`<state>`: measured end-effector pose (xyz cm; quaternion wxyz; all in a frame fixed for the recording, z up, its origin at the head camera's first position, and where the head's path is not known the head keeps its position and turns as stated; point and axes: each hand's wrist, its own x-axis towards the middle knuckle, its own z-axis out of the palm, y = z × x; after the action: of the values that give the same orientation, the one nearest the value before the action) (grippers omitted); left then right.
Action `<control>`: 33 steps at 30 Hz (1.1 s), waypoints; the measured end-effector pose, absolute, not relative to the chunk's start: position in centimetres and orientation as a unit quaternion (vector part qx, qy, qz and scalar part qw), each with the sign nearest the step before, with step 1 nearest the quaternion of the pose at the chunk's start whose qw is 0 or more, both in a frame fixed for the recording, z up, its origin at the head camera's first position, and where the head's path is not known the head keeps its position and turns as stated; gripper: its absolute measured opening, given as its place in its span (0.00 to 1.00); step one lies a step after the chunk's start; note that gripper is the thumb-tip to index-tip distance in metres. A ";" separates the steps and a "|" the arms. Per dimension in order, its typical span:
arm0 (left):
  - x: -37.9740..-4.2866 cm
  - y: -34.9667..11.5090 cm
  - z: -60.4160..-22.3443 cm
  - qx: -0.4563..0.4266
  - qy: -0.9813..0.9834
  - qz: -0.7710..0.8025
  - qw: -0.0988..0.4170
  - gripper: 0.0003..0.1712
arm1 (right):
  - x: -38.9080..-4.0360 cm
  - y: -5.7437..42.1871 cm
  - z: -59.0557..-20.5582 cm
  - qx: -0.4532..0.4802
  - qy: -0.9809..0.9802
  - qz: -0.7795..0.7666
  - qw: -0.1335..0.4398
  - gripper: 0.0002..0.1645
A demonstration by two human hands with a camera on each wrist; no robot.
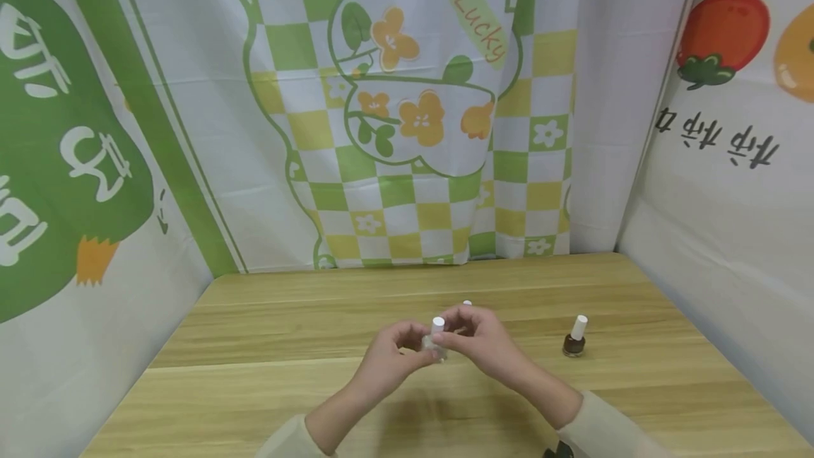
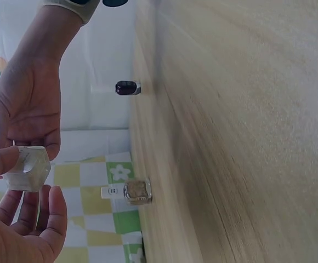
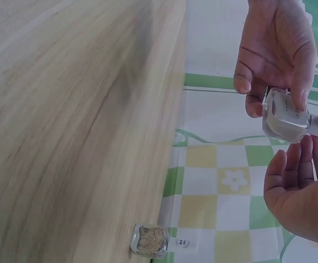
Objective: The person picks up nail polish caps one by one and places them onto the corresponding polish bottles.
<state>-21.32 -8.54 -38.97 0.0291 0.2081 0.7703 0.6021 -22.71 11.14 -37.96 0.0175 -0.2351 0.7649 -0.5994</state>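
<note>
Above the table, both hands hold one small nail polish bottle (image 3: 285,116) of clear glass with pale, whitish contents. My left hand (image 1: 391,355) pinches the glass body between thumb and fingers. The white cap (image 1: 438,325) is between the thumb and fingers of my right hand (image 1: 486,341). In the right wrist view the bottle lies tilted sideways to the camera, its cap partly hidden by the right thumb. Behind the right hand stands a second nail polish bottle (image 2: 137,191) with glittery beige contents and a white cap; the head view shows only its cap top.
A dark brown nail polish bottle (image 1: 574,345) with a white cap stands upright on the wooden table (image 1: 254,316), right of the hands. Printed cloth curtains (image 1: 394,218) hang behind the table and at both sides. A small black object (image 1: 559,451) shows by the right sleeve.
</note>
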 end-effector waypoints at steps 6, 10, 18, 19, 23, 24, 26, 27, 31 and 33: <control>-21.9 -8.8 -39.3 0.200 0.776 0.598 0.024 0.14 | -23.3 10.8 -38.4 -0.215 0.760 -0.613 0.031 0.15; -22.5 -9.0 -39.8 0.197 0.780 0.593 0.023 0.14 | -23.7 10.5 -38.8 -0.204 0.755 -0.622 0.041 0.15; -23.4 -9.5 -40.5 0.184 0.792 0.581 0.031 0.14 | -24.0 9.8 -39.1 -0.192 0.747 -0.634 0.059 0.17; -23.5 -9.6 -40.6 0.182 0.793 0.580 0.033 0.15 | -24.0 9.7 -39.2 -0.190 0.746 -0.636 0.060 0.17; -23.9 -9.7 -40.8 0.173 0.797 0.578 0.036 0.15 | -24.4 9.5 -39.6 -0.183 0.744 -0.640 0.061 0.17; -24.0 -9.7 -40.9 0.172 0.796 0.579 0.037 0.15 | -24.5 9.5 -39.7 -0.182 0.743 -0.641 0.062 0.17; -24.3 -9.8 -41.1 0.170 0.797 0.578 0.038 0.15 | -24.7 9.4 -40.0 -0.178 0.740 -0.645 0.067 0.17; -24.4 -9.8 -41.2 0.170 0.797 0.578 0.038 0.15 | -24.8 9.3 -40.1 -0.177 0.739 -0.647 0.069 0.17; -24.6 -9.9 -41.6 0.169 0.799 0.577 0.037 0.14 | -25.4 9.1 -40.7 -0.174 0.735 -0.651 0.076 0.17; -24.7 -10.0 -41.7 0.169 0.798 0.577 0.038 0.14 | -25.6 9.0 -40.9 -0.174 0.736 -0.650 0.077 0.17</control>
<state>-24.70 -10.01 -41.67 0.0379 0.1685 0.7985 0.5767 -25.57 9.03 -40.91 0.0769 -0.1738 0.7357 -0.6501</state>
